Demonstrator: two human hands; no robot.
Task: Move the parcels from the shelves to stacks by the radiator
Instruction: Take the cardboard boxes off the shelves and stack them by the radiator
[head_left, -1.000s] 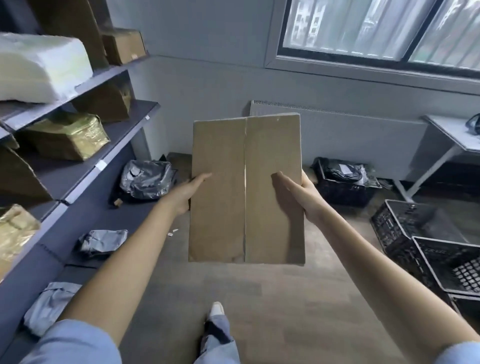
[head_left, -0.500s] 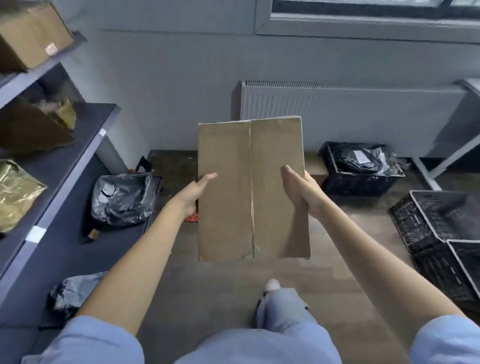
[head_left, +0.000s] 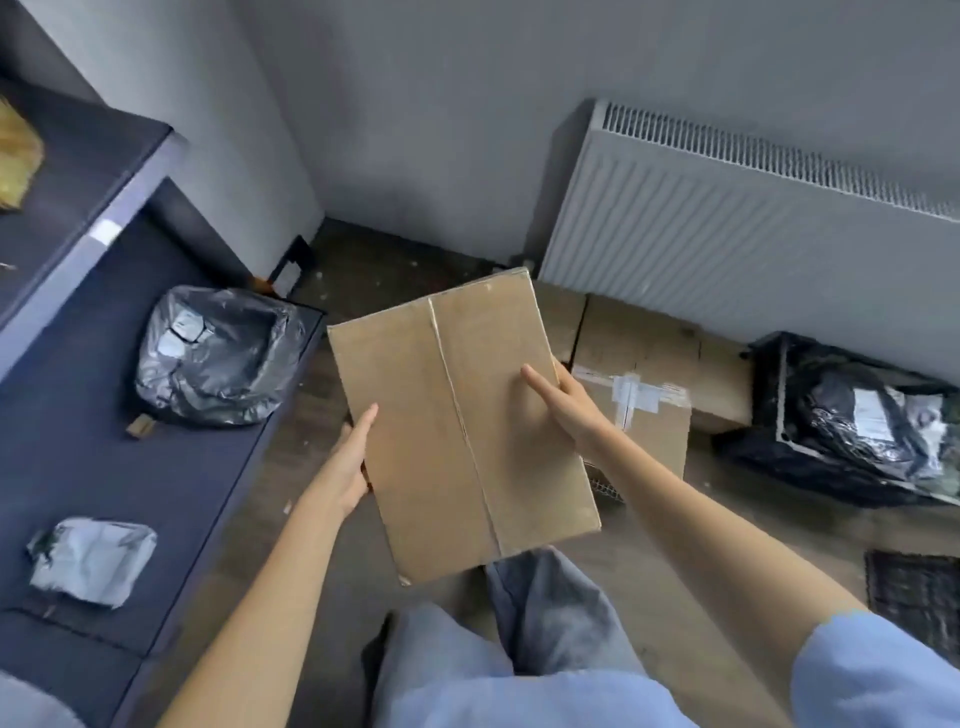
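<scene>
I hold a flat brown cardboard box (head_left: 457, 421) in front of me, tilted a little, above the floor. My left hand (head_left: 349, 457) grips its left edge and my right hand (head_left: 563, 402) grips its right edge, fingers over the top face. Just beyond it, several brown cardboard parcels (head_left: 660, 364) lie on the floor below the white radiator (head_left: 727, 218); one has grey tape on it. On the dark shelves (head_left: 78, 291) to my left sit a black plastic-wrapped parcel (head_left: 218, 358) and a small grey bag parcel (head_left: 93, 558).
A black crate (head_left: 774, 415) holding black plastic-wrapped parcels stands on the floor right of the cardboard parcels. Another black crate (head_left: 914, 592) shows at the right edge. A gold-wrapped parcel (head_left: 15, 156) lies on the upper shelf. My legs are below the box.
I have stepped closer to the radiator and looked down. The box has come lower and tilted, and the cardboard parcels on the floor have come into view.
</scene>
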